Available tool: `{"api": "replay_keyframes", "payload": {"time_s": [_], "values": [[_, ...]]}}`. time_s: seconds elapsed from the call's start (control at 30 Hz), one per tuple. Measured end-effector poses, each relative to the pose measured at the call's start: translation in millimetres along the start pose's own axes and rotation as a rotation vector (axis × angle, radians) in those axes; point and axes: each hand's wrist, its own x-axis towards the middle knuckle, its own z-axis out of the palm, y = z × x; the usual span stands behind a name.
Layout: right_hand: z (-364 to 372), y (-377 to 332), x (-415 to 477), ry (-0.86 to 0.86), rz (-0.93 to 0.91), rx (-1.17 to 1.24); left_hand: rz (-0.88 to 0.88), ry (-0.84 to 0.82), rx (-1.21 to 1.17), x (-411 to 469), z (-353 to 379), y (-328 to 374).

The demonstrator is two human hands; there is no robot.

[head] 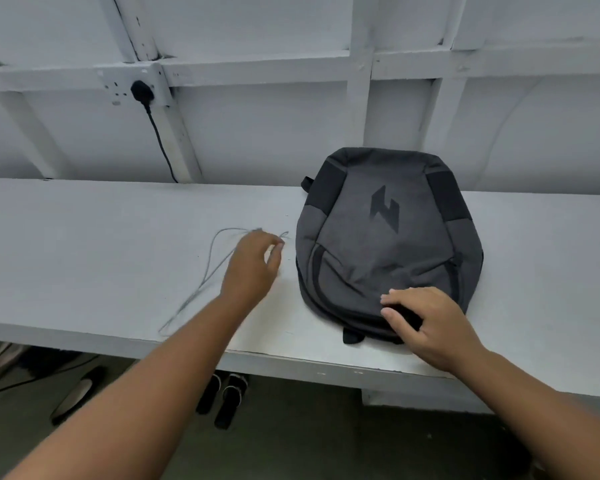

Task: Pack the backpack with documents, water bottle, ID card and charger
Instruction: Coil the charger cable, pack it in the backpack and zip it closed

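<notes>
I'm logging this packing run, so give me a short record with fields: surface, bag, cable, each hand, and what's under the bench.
surface: white bench against a white panelled wall
bag: grey backpack lying flat, logo up
cable: thin grey cable loose on the bench, left of the backpack
left hand: at the cable's end, grip unclear
right hand: resting on the backpack's near edge
under bench: black sandals

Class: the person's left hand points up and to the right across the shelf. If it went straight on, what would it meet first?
Probably the cable end at the left hand's fingertips, then the backpack. Contact is unclear.
</notes>
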Motion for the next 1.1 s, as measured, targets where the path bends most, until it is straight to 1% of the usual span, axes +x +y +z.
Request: {"api": "replay_keyframes", "payload": {"time_s": [0.03,0.07,0.13,0.2,0.23,0.27,0.37,0.47,0.67,0.77,0.9,0.93,1.0,1.07,1.1], "values": [[-0.7,-5.1,5.1,0.013,0.008,0.018,-0.120,0.035,0.051,13.4,-11.2,-14.6],[-1.4,-9.5,9.7,0.022,0.008,0.021,-0.236,0.018,0.106,24.2,-18.8,-26.7],[-0.2,-20.3,20.3,0.033,-0.004,0.029,-0.397,-0.098,0.235,37.8,-26.0,-47.5],[2.9,-34.4,31.4,0.039,-0.021,0.057,-0.475,-0.201,0.305,42.3,-25.7,-61.9],[4.2,-41.2,35.5,0.037,-0.025,0.073,-0.487,-0.223,0.291,42.3,-23.3,-66.7],[5.6,-47.2,40.2,0.030,-0.029,0.083,-0.490,-0.220,0.251,43.3,-21.3,-71.3],[9.8,-61.5,50.5,0.003,-0.032,0.120,-0.482,-0.124,0.099,40.3,-23.1,-72.9],[16.1,-72.3,59.1,-0.014,0.019,0.174,-0.440,-0.056,-0.013,37.9,-40.3,-59.3],[28.0,-102.7,83.5,-0.109,0.103,0.261,-0.440,-0.026,-0.307,38.3,-87.2,-34.3],[33.0,-123.6,100.1,-0.158,0.131,0.314,-0.438,0.000,-0.441,35.3,-105.0,-13.7],[41.2,-167.0,136.6,-0.261,0.172,0.406,-0.449,0.057,-0.708,41.5,-124.4,33.8],[43.6,-177.8,147.1,-0.263,0.176,0.452,-0.455,0.082,-0.770,45.5,-127.3,45.4],[41.9,-193.7,166.0,-0.191,0.187,0.559,-0.426,0.141,-0.845,53.3,-132.3,65.5],[32.7,-197.0,178.4,-0.076,0.220,0.604,-0.366,0.211,-0.833,60.2,-137.5,78.0],[26.1,-194.7,182.1,-0.035,0.224,0.586,-0.339,0.242,-0.826,62.4,-140.4,81.2]]}}
